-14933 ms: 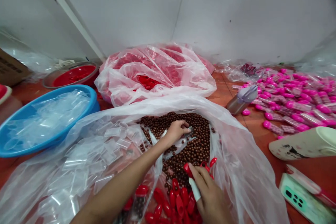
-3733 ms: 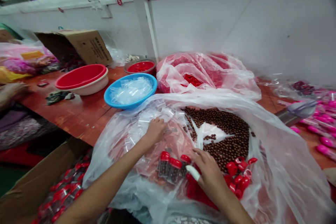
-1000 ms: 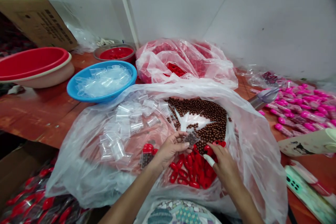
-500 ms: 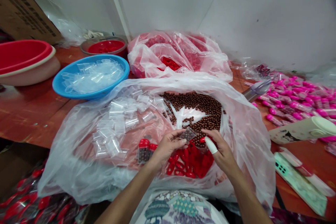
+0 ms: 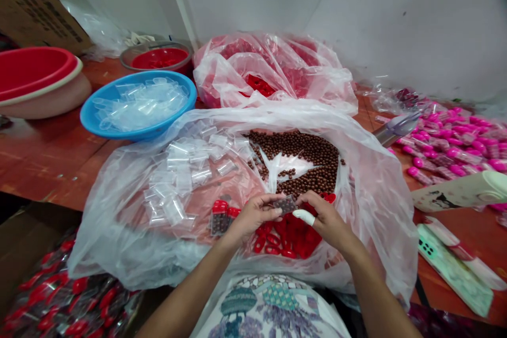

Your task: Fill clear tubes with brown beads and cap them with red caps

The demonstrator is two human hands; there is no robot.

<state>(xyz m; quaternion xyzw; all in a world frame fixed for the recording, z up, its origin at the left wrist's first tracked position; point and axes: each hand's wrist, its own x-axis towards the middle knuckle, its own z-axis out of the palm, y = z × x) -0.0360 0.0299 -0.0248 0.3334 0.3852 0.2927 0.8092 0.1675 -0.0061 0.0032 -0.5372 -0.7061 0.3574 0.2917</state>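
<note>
My left hand (image 5: pixel 257 215) pinches a small clear plastic container (image 5: pixel 285 204) filled with brown beads. At the container's right end are the closed finger and thumb of my right hand (image 5: pixel 327 219), its thumb wrapped in white. The red cap seen in that hand a moment ago is now hidden by the fingers. Below both hands lie loose red caps (image 5: pixel 273 239). Brown beads (image 5: pixel 297 142) are spread just beyond, and empty clear containers (image 5: pixel 178 174) are piled to the left. Filled containers with red caps (image 5: pixel 219 217) rest beside my left wrist.
A clear plastic sheet (image 5: pixel 130 253) lies under the work. A blue basin (image 5: pixel 89 121) of clear parts stands back left, near red and cream basins (image 5: pixel 43 108). Behind is a bag of red parts (image 5: pixel 277 71). Pink-capped pieces (image 5: pixel 455 142), a cream bottle (image 5: pixel 455 193) and a phone (image 5: pixel 455 269) are at right.
My right hand has moved left, bringing the red cap to the container's end. The left hand still holds the container. The view has shifted slightly.
</note>
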